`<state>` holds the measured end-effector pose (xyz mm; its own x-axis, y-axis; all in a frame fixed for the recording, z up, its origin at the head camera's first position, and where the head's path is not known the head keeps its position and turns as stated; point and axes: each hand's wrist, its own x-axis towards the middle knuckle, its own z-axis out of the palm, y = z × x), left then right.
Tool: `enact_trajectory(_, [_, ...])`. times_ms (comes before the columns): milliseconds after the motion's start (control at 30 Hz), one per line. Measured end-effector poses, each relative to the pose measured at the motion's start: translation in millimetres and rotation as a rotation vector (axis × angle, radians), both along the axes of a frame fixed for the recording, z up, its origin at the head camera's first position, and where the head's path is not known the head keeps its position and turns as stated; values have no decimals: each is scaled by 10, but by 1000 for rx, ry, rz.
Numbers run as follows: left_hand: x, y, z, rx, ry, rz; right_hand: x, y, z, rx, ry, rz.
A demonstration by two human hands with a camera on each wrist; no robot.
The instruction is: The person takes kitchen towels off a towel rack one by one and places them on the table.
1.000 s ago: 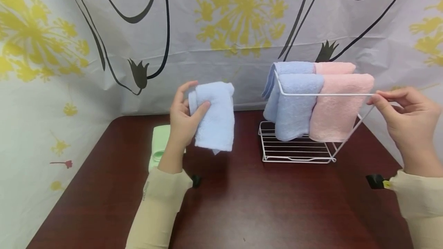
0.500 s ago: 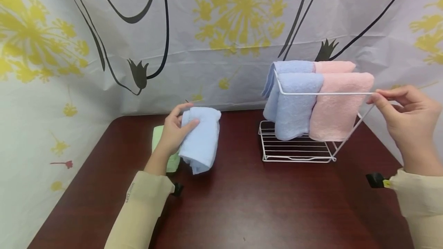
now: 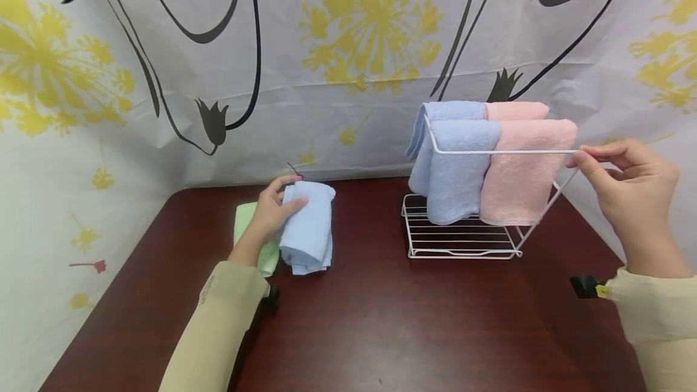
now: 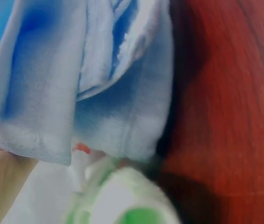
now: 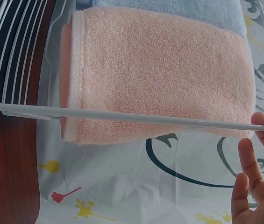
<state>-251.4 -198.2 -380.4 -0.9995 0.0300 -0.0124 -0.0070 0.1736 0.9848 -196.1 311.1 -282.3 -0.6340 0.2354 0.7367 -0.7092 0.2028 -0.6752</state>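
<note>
My left hand (image 3: 269, 213) grips a folded light blue towel (image 3: 309, 222) between thumb and fingers, low over the table at the left. Just beside it lies a folded green towel (image 3: 268, 258), partly hidden by the hand and forearm. In the left wrist view the blue towel (image 4: 43, 93) hangs in loose layers. On the right, my right hand (image 3: 634, 183) pinches the upper front corner of a white wire rack (image 3: 463, 255). Over its rails hang blue towels (image 3: 460, 180) and pink towels (image 3: 523, 180), side by side in two rows.
The dark wooden table (image 3: 425, 325) carries everything. Behind it hangs a white cloth (image 3: 348, 132) printed with yellow flowers and dark stems. The rack's wire base (image 3: 457, 238) stands on the table below the hung towels.
My left hand has lowered the blue towel leftward from mid-air down to the table, beside the green towel. The right hand keeps its pinch on the rack; the head view has shifted slightly.
</note>
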Motion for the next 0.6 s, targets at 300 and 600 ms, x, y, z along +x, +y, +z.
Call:
enact_trajectory(300, [-107, -102, -170, -106, 14, -9, -34, 35, -39, -68, 47, 74])
enact_trajectory(600, [-200, -211, -380, -189, 19, 31, -37, 22, -41, -73, 31, 57])
